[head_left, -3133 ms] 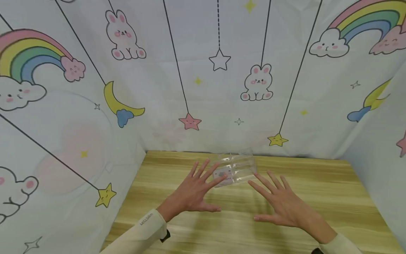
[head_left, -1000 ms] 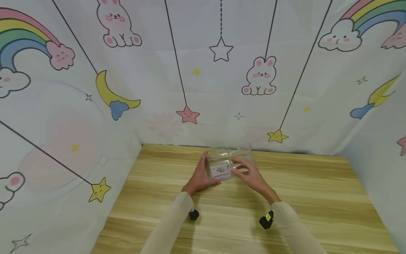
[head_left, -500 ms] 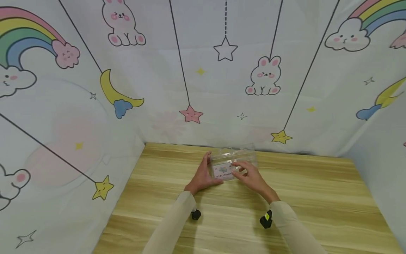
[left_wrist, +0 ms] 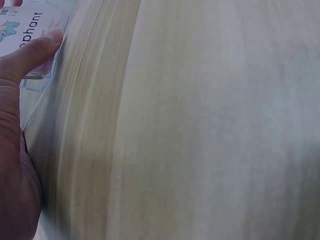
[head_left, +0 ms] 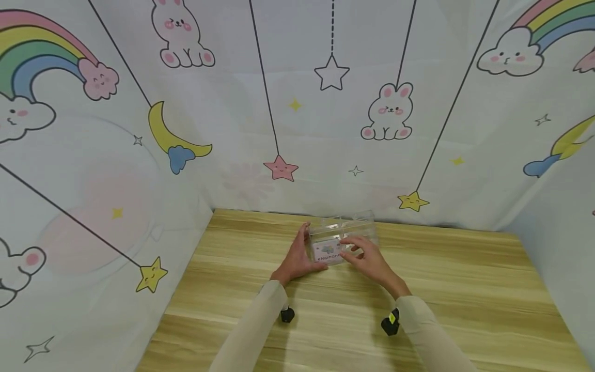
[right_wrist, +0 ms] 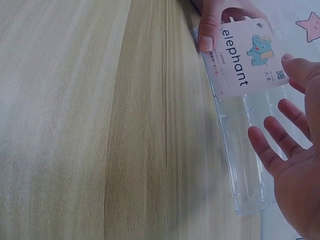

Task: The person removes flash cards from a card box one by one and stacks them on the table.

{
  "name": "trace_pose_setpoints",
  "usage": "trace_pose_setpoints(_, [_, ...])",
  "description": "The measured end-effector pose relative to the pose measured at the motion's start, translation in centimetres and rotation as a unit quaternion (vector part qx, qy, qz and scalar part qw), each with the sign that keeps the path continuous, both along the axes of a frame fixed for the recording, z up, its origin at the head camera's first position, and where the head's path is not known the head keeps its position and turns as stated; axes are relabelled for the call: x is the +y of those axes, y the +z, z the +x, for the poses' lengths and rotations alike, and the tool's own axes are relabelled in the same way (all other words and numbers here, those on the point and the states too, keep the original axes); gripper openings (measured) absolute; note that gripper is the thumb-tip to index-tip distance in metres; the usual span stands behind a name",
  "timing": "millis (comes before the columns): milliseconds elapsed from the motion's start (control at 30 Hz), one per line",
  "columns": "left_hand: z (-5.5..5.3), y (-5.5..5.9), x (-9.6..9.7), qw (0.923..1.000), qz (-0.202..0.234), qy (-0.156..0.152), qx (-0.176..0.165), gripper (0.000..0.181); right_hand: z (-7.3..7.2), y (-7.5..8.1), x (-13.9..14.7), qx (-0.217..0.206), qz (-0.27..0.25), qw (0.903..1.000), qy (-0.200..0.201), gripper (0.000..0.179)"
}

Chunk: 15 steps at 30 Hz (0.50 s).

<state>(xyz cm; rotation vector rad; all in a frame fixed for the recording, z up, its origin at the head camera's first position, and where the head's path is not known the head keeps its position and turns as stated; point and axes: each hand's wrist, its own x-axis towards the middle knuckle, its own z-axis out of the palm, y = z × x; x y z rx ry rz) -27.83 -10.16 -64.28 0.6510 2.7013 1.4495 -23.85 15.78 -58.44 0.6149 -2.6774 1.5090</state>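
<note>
A clear plastic compartment box (head_left: pixel 358 227) stands at the back of the table. In its front left part is a flash card (head_left: pixel 327 251) with a blue elephant and the word "elephant". My left hand (head_left: pixel 296 258) holds the box's left side; its thumb lies at the front edge, over the bottom of the card (right_wrist: pixel 240 65) in the right wrist view. My right hand (head_left: pixel 369 258) pinches the card's right corner between thumb and index finger, the other fingers (right_wrist: pixel 285 140) spread loosely over the box. The left wrist view catches just part of the card (left_wrist: pixel 30 30).
The wood-grain table (head_left: pixel 334 320) runs forward to a white cloth backdrop (head_left: pixel 325 129) printed with rabbits, stars and rainbows. Cloth also hangs along the left and right sides. The box stands close to the back cloth.
About three seconds ago both hands hovered with spread fingers near the box. Since then the left has gripped the box and the right has come to the card's corner. The last second shows little movement.
</note>
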Motion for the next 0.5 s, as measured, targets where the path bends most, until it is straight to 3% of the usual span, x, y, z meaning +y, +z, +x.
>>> trace_pose_setpoints(500, [0.12,0.15,-0.03,1.0000,0.001,-0.004,0.003,0.137,-0.17,-0.39,-0.51,0.014,-0.036,0.9992,0.002,0.022])
